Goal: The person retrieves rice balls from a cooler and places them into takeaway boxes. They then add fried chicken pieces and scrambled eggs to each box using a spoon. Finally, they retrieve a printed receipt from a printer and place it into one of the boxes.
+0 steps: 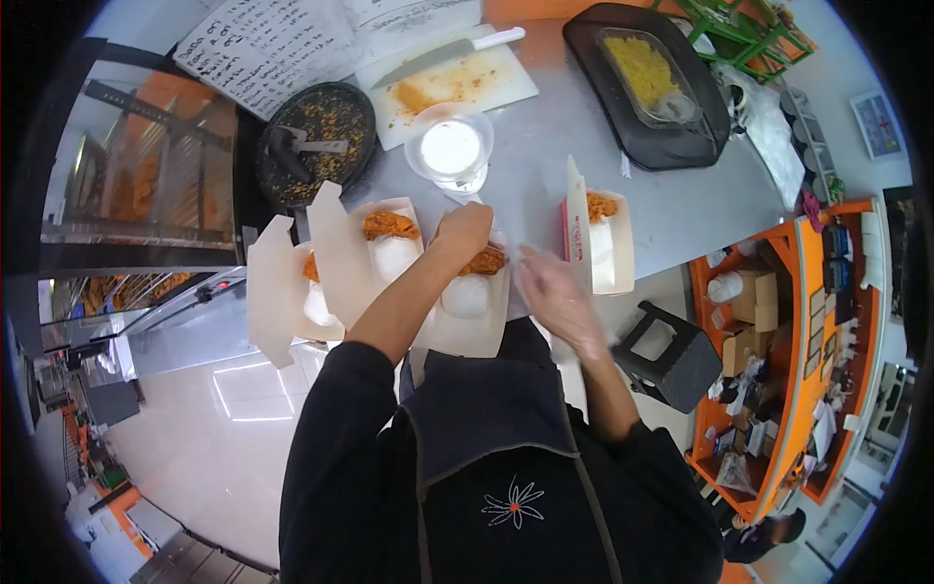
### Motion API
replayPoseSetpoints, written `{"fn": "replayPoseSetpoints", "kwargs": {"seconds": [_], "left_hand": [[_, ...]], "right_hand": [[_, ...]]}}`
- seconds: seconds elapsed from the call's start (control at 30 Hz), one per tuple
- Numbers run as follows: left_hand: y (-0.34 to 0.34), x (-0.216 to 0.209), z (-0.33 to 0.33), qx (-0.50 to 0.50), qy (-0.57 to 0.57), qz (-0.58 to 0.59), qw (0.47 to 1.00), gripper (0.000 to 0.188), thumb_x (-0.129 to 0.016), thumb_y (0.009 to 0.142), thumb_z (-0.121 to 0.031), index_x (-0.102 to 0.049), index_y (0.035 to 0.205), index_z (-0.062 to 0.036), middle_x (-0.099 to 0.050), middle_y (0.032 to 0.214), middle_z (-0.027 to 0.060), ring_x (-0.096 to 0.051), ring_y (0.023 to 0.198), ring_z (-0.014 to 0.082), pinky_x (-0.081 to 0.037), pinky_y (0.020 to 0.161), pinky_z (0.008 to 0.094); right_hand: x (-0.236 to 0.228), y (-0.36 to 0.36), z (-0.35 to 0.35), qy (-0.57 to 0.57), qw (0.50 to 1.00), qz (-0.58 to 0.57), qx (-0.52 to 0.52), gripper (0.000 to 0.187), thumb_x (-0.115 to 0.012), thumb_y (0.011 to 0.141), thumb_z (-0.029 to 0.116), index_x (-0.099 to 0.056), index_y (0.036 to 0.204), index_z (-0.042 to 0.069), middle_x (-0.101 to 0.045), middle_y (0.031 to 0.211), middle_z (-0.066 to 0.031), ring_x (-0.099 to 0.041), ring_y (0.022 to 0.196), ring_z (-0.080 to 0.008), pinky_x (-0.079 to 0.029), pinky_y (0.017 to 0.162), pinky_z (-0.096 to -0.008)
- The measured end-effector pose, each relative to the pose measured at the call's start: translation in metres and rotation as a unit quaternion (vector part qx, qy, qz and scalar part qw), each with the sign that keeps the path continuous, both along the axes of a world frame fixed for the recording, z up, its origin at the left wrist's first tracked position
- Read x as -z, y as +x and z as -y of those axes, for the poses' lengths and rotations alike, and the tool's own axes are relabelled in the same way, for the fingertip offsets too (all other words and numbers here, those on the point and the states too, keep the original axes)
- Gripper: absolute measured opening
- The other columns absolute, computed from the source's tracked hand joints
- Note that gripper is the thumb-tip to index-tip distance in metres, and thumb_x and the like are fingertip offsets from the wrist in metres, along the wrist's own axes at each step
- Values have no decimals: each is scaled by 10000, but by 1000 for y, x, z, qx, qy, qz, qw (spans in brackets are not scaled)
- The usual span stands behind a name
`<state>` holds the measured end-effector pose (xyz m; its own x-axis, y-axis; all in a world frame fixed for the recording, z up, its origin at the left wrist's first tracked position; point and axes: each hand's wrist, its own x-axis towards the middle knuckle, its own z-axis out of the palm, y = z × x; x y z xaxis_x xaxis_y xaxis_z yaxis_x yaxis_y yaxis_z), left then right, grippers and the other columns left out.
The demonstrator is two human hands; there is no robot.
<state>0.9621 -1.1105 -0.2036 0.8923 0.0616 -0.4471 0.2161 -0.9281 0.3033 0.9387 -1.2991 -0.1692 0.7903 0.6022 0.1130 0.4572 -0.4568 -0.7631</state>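
Note:
My bare left hand (465, 232) is closed, fingers curled, at the far edge of an open paper meal box (443, 338). What it grips, if anything, is hidden; something clear shows beside it. In that box lie a piece of fried chicken (484, 261) and a white rounded portion (466, 296), probably rice. Just right of the box is my right hand (561, 300) in a clear plastic glove, smeared by motion. Left of my left forearm stand two more filled boxes, one with a raised lid (342, 255). Another filled box (613, 263) sits to the right.
Beyond my hands are a clear tub (449, 146) with white contents, a cutting board (506, 86) with a knife (428, 63), and a black pan (345, 102) of crumbs. A black tray (642, 151) carries yellow food. Left is a glass display case (146, 185); right, a dark stool (681, 365).

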Motion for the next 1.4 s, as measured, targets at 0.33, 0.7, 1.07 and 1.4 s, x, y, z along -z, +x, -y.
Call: {"fn": "replayPoseSetpoints", "kwargs": {"seconds": [0.33,0.7,1.07,1.4], "left_hand": [[-31,-47,0,69,28,42,996,222,-548,789,-102,-582,997,-31,-623,884,202,-619,842,333,-495,708,438],[-85,-64,-16,31,-119,286,951,181,-556,814,-79,-608,977,-19,-623,910,157,-572,907,333,-436,815,413],[-181,-54,-46,-363,-336,417,763,158,-507,890,-41,-585,1022,-3,-624,930,93,-589,877,163,-459,807,284],[-232,7,-25,-491,-522,67,695,387,-559,878,-269,-473,1119,22,-613,872,121,-612,757,162,-495,666,272]], "right_hand": [[13,130,63,-134,990,37,-29,321,-646,735,110,-601,1050,68,-629,929,-158,-604,863,-277,-476,780,-360],[57,115,64,-321,917,236,15,300,-538,760,62,-586,1052,109,-562,1019,-101,-504,980,-333,-451,833,-409],[2,113,95,77,982,77,152,220,-538,859,60,-583,1071,26,-613,1026,-122,-568,970,-232,-439,874,-315],[11,47,-221,-299,865,88,-395,337,-604,772,268,-596,982,5,-622,871,-200,-613,790,-350,-492,699,-404]]}}
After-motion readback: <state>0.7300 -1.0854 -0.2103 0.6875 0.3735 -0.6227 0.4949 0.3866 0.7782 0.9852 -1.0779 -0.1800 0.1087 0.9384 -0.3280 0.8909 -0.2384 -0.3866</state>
